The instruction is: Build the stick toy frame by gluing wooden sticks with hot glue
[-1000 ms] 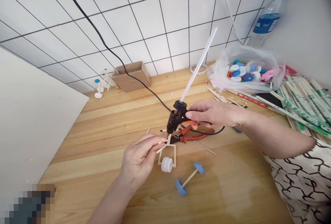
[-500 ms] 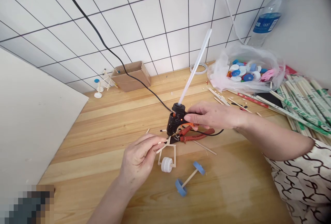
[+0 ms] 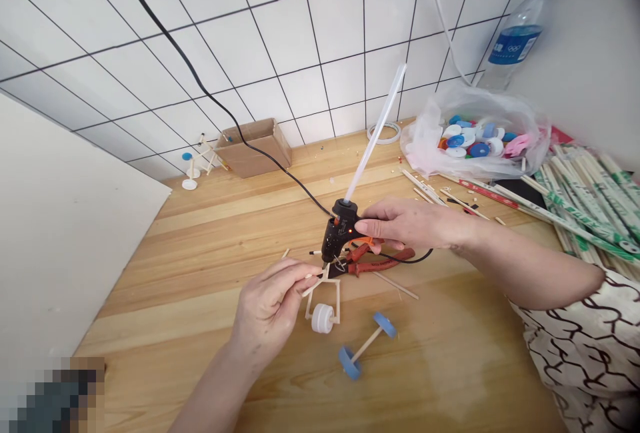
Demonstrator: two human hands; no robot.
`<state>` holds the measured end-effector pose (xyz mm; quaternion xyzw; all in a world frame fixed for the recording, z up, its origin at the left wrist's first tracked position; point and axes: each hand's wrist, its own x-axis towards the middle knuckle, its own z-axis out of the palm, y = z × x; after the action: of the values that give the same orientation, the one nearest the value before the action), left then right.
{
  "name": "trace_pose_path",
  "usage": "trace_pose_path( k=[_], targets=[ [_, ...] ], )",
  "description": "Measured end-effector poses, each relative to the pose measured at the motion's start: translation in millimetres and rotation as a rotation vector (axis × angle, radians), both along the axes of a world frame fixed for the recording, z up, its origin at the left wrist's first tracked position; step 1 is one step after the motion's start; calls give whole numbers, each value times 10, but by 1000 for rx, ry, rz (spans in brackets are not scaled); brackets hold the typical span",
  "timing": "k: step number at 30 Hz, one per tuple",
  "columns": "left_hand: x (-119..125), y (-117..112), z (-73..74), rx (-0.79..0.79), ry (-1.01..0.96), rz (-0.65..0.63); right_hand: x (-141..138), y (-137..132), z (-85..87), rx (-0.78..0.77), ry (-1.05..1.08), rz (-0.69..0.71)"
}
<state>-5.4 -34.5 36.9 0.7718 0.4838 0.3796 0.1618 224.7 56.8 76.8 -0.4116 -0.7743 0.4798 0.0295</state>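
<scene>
My right hand [image 3: 395,223] is closed round the handle of a black hot glue gun [image 3: 339,233], a long clear glue stick [image 3: 376,133] rising from its back end. The gun's nozzle points down and meets, or nearly meets, a joint of a small wooden stick frame [image 3: 338,296]. My left hand [image 3: 275,296] pinches one stick of that frame between thumb and fingers. A white bottle-cap wheel [image 3: 323,318] is fitted in the frame's lower end. Just right of it lies an axle with two blue cap wheels [image 3: 367,345]. Red-handled pliers [image 3: 383,263] lie behind the nozzle.
At the back stand a cardboard box [image 3: 257,150], a small stick-and-cap model [image 3: 190,170] and a tape roll [image 3: 384,133]. On the right are a plastic bag of bottle caps [image 3: 475,136], a water bottle [image 3: 520,36] and wrapped chopsticks [image 3: 590,193]. The gun's black cord [image 3: 200,80] crosses the wall.
The glue stick's top end has dipped slightly lower, and the gun has tilted very little. Both hands stay in nearly the same place.
</scene>
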Motion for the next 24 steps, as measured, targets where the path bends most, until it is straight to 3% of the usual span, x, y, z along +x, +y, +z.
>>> trace_pose_path(
  k=[7,24],
  targets=[
    [4,1,2,10,-4,-18,15,-8,92,-7,7,-36],
    [-16,22,-6,68,21,-38,36,-1,65,-10,-27,-8]
  ],
)
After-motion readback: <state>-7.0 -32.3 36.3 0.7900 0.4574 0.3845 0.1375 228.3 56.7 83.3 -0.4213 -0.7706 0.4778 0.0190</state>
